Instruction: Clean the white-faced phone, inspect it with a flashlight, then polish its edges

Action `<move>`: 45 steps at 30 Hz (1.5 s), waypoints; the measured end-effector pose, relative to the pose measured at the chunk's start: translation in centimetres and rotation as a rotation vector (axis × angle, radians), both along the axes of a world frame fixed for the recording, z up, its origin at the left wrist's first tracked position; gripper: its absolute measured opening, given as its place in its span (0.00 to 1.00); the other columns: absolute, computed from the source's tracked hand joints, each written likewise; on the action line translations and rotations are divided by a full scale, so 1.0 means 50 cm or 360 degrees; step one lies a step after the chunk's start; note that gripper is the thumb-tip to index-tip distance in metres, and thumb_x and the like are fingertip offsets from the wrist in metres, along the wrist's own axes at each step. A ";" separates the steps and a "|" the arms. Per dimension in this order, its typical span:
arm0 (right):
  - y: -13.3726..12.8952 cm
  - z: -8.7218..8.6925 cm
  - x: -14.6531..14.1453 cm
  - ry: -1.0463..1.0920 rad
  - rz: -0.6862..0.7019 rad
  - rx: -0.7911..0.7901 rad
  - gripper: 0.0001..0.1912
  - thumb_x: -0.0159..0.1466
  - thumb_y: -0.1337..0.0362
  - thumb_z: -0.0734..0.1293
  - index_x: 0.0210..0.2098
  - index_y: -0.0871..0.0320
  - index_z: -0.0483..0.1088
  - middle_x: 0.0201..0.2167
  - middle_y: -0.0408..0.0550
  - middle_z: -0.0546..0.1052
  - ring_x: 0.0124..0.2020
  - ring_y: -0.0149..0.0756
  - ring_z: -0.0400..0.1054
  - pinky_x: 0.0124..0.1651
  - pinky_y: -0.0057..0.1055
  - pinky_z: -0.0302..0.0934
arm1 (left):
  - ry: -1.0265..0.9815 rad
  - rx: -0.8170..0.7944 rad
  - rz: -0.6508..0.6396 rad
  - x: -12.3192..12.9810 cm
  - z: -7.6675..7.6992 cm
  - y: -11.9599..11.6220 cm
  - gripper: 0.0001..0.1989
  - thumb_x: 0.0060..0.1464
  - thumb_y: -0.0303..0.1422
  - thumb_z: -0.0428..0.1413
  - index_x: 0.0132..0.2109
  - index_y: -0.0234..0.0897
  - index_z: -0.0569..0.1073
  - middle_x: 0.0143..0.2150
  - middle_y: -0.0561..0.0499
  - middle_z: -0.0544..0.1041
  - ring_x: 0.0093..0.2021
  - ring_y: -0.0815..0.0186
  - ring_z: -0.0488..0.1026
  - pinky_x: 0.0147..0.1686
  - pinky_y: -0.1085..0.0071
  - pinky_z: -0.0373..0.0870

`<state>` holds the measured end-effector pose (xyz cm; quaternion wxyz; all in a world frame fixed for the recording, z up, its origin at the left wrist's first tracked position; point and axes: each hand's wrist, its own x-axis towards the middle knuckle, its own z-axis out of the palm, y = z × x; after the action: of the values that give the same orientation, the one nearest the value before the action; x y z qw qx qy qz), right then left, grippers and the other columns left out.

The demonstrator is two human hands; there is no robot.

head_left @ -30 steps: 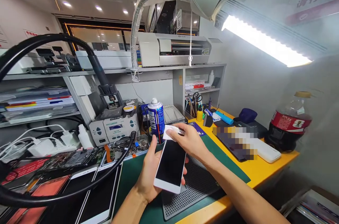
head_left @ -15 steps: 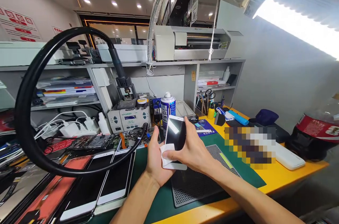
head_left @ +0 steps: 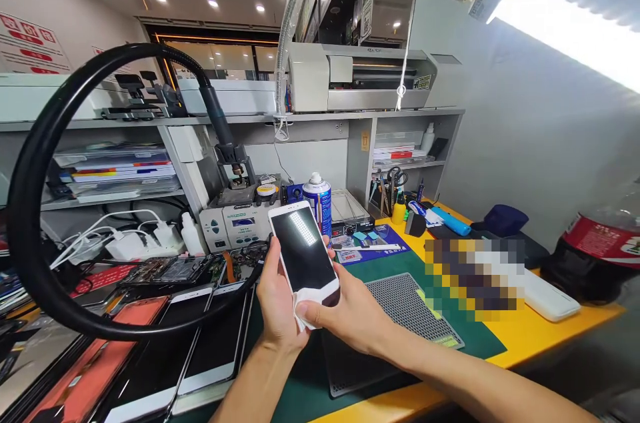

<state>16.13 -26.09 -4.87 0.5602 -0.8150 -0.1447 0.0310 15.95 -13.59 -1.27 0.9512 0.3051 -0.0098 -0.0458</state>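
A white-framed smartphone (head_left: 306,251) with a dark, glossy screen is held tilted above the bench, lamp light reflected in its glass. My left hand (head_left: 276,299) is wrapped round its left side and underside, with fingertips showing past the right edge. My right hand (head_left: 357,316) grips the lower right corner, the thumb pressing a folded white cloth or tissue (head_left: 302,303) against the phone's bottom end. The right fingers are mostly hidden behind the phone. Beneath both hands lies a grey perforated mat (head_left: 400,316) on a green work mat (head_left: 480,336).
Several phones, one a white-edged phone (head_left: 213,343), lie at left under a looping black hose (head_left: 23,209). A hot-air station (head_left: 240,223) and a blue spray can (head_left: 323,199) stand behind. A white power bank-like block (head_left: 553,299) and a cola bottle (head_left: 595,249) are at right.
The phone has shifted left and turned, so its screen now faces me more fully. My right hand and the white cloth have moved to its lower end. The view has shifted slightly.
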 end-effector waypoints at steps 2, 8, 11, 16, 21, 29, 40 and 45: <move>0.007 -0.011 -0.002 -0.0023 0.0021 0.0008 0.21 0.56 0.48 0.75 0.42 0.54 0.74 0.34 0.48 0.79 0.36 0.45 0.72 0.36 0.34 0.62 | -0.0005 0.0054 0.0069 -0.002 0.002 0.001 0.29 0.65 0.50 0.45 0.53 0.27 0.76 0.42 0.36 0.82 0.36 0.53 0.80 0.39 0.57 0.79; 0.021 -0.015 -0.007 -0.0085 -0.0114 0.0203 0.21 0.56 0.50 0.75 0.42 0.57 0.72 0.29 0.44 0.74 0.28 0.34 0.62 0.30 0.29 0.56 | 0.0026 0.0042 0.0160 -0.002 0.000 -0.002 0.29 0.66 0.49 0.44 0.57 0.30 0.74 0.45 0.36 0.81 0.35 0.52 0.80 0.36 0.55 0.80; 0.019 -0.005 -0.009 -0.0113 -0.0057 0.0289 0.15 0.61 0.53 0.72 0.38 0.58 0.72 0.26 0.41 0.70 0.26 0.31 0.59 0.28 0.28 0.53 | 0.0058 0.0021 0.0163 0.001 0.002 -0.003 0.28 0.65 0.47 0.44 0.56 0.29 0.75 0.46 0.36 0.81 0.36 0.51 0.80 0.35 0.54 0.79; 0.004 0.002 0.002 -0.0164 0.0077 0.0374 0.17 0.67 0.50 0.66 0.34 0.58 0.70 0.22 0.40 0.68 0.22 0.29 0.63 0.25 0.26 0.54 | 0.0015 0.0005 0.0229 0.005 0.004 -0.003 0.25 0.64 0.44 0.49 0.54 0.29 0.77 0.46 0.36 0.82 0.38 0.50 0.80 0.39 0.54 0.79; -0.007 -0.002 0.017 -0.0053 0.0170 0.0438 0.24 0.69 0.44 0.61 0.31 0.59 0.69 0.18 0.41 0.70 0.17 0.29 0.63 0.20 0.23 0.55 | 0.0005 0.0054 0.0203 0.010 0.010 0.002 0.25 0.63 0.44 0.50 0.53 0.28 0.78 0.45 0.35 0.82 0.38 0.50 0.81 0.39 0.53 0.79; -0.021 -0.004 0.026 0.0001 0.0234 0.0452 0.28 0.69 0.39 0.57 0.30 0.58 0.65 0.17 0.42 0.71 0.17 0.30 0.66 0.19 0.23 0.58 | 0.0022 0.0100 0.0003 0.017 0.019 0.030 0.34 0.65 0.52 0.43 0.59 0.26 0.74 0.53 0.30 0.78 0.44 0.45 0.80 0.41 0.51 0.79; -0.009 -0.008 0.031 0.0123 0.0242 0.0289 0.20 0.60 0.49 0.73 0.40 0.59 0.72 0.24 0.42 0.75 0.19 0.28 0.66 0.18 0.21 0.56 | 0.0081 0.0182 0.0026 0.009 0.013 0.004 0.31 0.66 0.49 0.44 0.54 0.27 0.77 0.48 0.34 0.81 0.41 0.48 0.81 0.42 0.52 0.80; 0.014 -0.022 0.021 -0.0034 0.0157 0.0302 0.21 0.58 0.50 0.74 0.41 0.59 0.73 0.25 0.42 0.75 0.21 0.29 0.66 0.23 0.23 0.60 | 0.0046 0.0161 0.0105 0.005 -0.001 -0.008 0.30 0.66 0.49 0.44 0.54 0.28 0.77 0.47 0.35 0.82 0.41 0.49 0.81 0.42 0.54 0.80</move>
<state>17.20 -25.40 -5.98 0.6310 -0.7505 -0.1929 0.0358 16.22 -13.98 -1.31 0.9356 0.3521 0.0162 -0.0192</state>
